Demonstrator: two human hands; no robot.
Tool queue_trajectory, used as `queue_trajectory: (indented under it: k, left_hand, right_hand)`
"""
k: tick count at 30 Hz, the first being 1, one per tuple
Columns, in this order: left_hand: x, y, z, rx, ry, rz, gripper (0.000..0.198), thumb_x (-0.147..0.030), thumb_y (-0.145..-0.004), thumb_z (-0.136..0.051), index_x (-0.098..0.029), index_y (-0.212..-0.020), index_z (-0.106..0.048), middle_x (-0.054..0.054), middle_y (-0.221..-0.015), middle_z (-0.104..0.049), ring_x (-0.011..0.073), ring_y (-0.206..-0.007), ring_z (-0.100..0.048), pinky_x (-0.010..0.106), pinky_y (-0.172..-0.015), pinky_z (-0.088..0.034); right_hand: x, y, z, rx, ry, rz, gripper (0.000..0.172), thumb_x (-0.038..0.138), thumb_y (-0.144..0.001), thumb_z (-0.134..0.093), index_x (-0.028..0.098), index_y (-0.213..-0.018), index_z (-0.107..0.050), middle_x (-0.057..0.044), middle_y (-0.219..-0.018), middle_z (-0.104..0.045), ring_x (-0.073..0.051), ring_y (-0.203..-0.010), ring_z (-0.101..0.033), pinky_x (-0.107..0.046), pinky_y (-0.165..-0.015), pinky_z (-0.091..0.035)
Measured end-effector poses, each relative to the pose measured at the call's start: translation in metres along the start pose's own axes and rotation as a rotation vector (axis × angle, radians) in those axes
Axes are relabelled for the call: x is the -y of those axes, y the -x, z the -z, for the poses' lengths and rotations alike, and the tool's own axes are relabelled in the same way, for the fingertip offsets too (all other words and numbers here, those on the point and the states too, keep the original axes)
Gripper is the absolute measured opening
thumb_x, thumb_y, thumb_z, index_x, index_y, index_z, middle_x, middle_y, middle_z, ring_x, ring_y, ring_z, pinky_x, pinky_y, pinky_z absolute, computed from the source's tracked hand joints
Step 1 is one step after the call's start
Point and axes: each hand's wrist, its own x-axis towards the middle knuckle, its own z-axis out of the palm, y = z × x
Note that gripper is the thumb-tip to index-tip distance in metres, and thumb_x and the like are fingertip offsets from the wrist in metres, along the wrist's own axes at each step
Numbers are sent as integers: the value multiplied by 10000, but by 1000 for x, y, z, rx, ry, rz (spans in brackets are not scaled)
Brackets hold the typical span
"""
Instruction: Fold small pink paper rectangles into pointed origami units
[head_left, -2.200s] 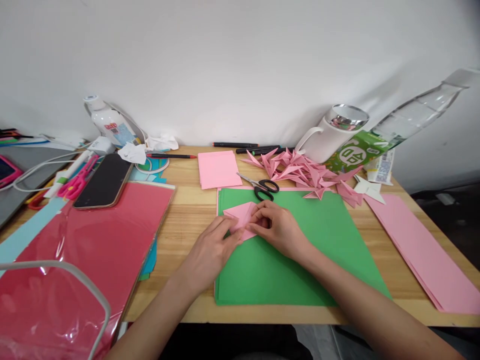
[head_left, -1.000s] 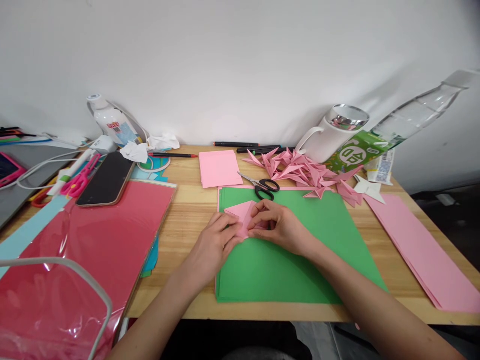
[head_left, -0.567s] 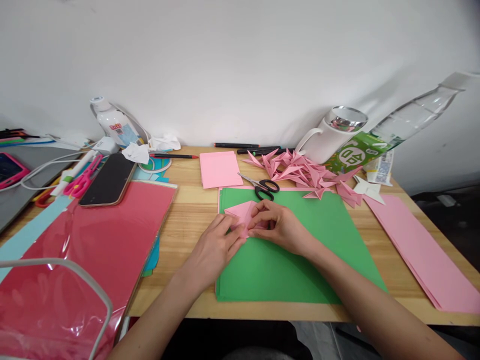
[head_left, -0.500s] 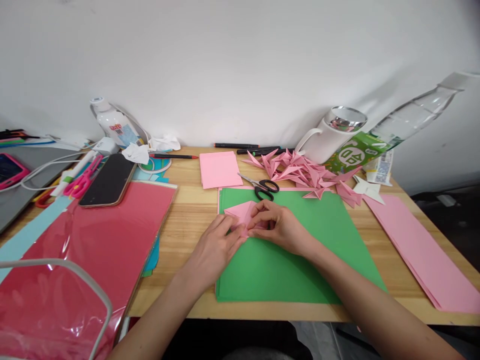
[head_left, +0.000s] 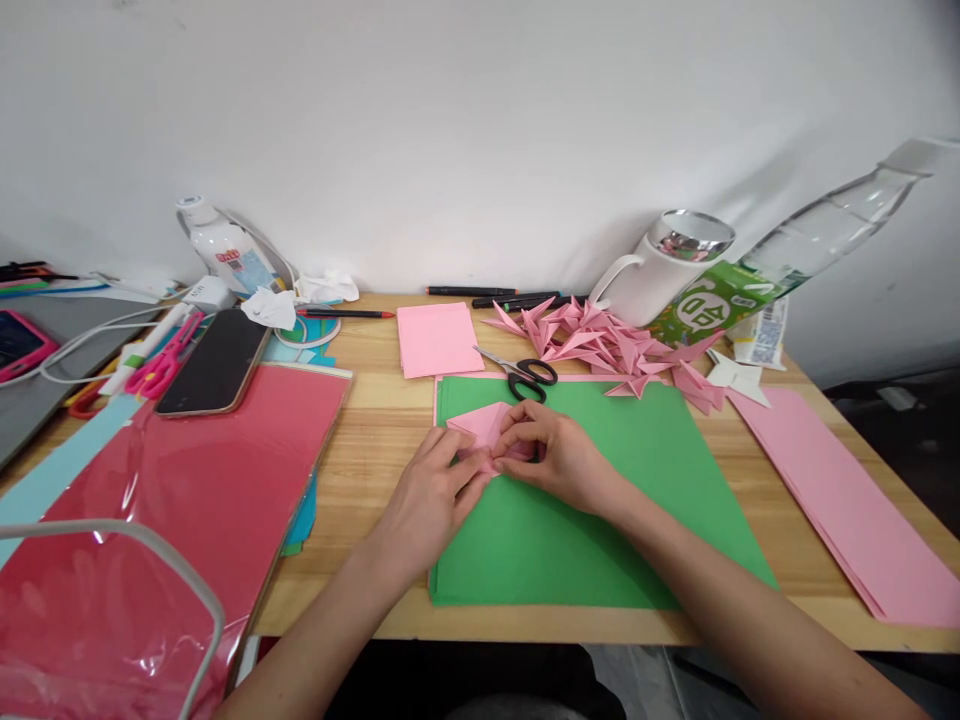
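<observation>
A small folded piece of pink paper [head_left: 480, 422] lies over the upper left part of the green sheets [head_left: 585, 540]. My left hand [head_left: 435, 492] holds its lower left part, thumb and fingers pressed on it. From the right, my right hand [head_left: 559, 455] pinches the same paper near its lower tip, the two hands' fingertips almost touching. Part of the paper is hidden under the fingers. Just above it are black-handled scissors [head_left: 532, 371]. A stack of pink squares [head_left: 437, 340] sits behind, and folded pink pieces [head_left: 585, 335] are heaped to the right.
Behind the heap stand a white mug [head_left: 660, 270], a green packet [head_left: 709, 305] and a tilted clear bottle [head_left: 832, 235]. Pink strips [head_left: 855, 510] lie at the right. At the left are a phone [head_left: 215, 362], red sheets [head_left: 195, 480] and a white cable [head_left: 172, 560].
Both hands keep nearly the same place on the pink paper, with only a slight shift of the fingertips. The view has moved very slightly.
</observation>
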Motion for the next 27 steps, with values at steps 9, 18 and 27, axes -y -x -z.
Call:
queue_trajectory:
  k: [9,18,27]
  left_hand:
    - [16,4,8,-1,175,-64,244,-187,-841,-550,-175,-1083,-586,86,-1058,-604,198,-1004,-520,414,-885,-452]
    - [19,3,5,-65,206,-38,182,-146,-821,-571,-178,-987,-639,79,-995,-642,191,-962,-564,416,-860,-472]
    - [14,3,6,-23,127,-56,154,-176,-847,-536,-190,-954,-644,73,-1010,-611,193,-979,-540,397,-844,-476]
  right_hand:
    - [0,0,0,8,-29,-13,33,184,-713,-666,199,-717,-695,-26,-876,-584,-107,-656,-531,-240,-585,-433]
    - [3,0,1,6,-33,-24,33,181,-710,-668,198,-707,-697,-24,-877,-585,-97,-629,-527,-235,-576,-431]
    - [3,1,0,7,2,-7,34,187,-729,-649,190,-706,-674,-33,-894,-582,-108,-649,-544,-251,-593,-441]
